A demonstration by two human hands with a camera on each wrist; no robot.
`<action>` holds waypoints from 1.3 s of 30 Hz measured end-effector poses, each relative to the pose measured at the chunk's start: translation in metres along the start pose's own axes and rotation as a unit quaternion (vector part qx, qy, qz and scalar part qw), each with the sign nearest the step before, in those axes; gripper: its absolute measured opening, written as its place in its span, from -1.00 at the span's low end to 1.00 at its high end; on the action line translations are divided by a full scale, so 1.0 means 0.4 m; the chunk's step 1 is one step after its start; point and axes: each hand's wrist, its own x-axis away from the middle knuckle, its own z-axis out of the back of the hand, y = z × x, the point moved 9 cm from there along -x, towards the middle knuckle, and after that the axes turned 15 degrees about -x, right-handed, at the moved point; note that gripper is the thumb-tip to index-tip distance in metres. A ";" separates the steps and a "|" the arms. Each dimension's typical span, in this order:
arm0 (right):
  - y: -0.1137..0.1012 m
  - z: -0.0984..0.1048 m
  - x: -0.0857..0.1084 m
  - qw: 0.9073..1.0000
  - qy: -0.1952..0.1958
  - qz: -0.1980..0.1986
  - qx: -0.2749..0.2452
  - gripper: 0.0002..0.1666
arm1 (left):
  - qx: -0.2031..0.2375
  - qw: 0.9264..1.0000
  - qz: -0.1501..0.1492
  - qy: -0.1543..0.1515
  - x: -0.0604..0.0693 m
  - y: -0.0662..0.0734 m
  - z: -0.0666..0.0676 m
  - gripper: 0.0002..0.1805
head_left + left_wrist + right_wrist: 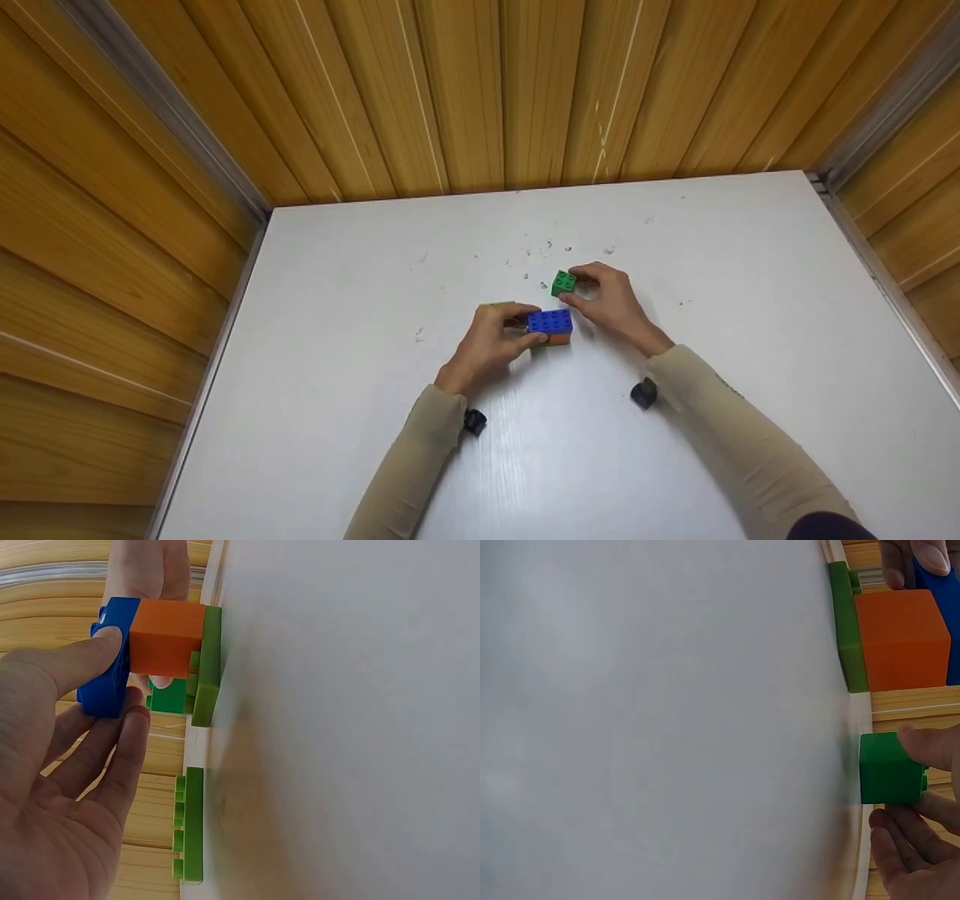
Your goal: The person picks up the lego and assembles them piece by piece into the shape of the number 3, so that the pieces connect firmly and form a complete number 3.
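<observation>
My left hand [495, 337] pinches a blue brick [551, 321] between thumb and fingers. Under that brick is an orange brick [169, 637], which stands on a light green studded plate [211, 667]. The blue brick extends past the orange one on the left hand's side; whether it is fully pressed down I cannot tell. Just beyond and to the right, my right hand [611, 300] holds a small green brick [890, 769] by its sides, studs up. It is apart from the stack and close to the tabletop; contact with the table is unclear.
A second light green studded plate [195, 825] lies on the white table [337, 420], mostly hidden behind the left hand in the head view. Dark marks dot the tabletop. Wood-patterned walls [465, 97] stand along the back and sides.
</observation>
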 end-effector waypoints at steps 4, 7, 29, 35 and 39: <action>0.001 0.003 -0.002 1.000 0.001 0.001 0.004 -0.38 | 0.006 1.000 -0.009 0.001 -0.001 0.004 0.001 -0.58; 0.001 0.002 -0.004 1.000 0.001 0.000 0.002 -0.39 | 0.009 1.000 -0.009 0.001 -0.002 0.003 0.001 -0.57; -0.006 0.019 0.004 1.000 0.010 -0.029 -0.003 -0.45 | 0.003 1.000 0.015 0.004 0.008 -0.004 -0.005 -0.54; -0.020 0.031 0.008 0.999 0.008 -0.046 -0.013 -0.46 | 0.009 1.000 0.018 0.003 0.007 -0.005 -0.004 -0.52; -0.038 0.040 0.011 0.999 0.006 -0.039 -0.016 -0.48 | 0.011 1.000 0.017 0.001 0.004 -0.004 -0.007 -0.52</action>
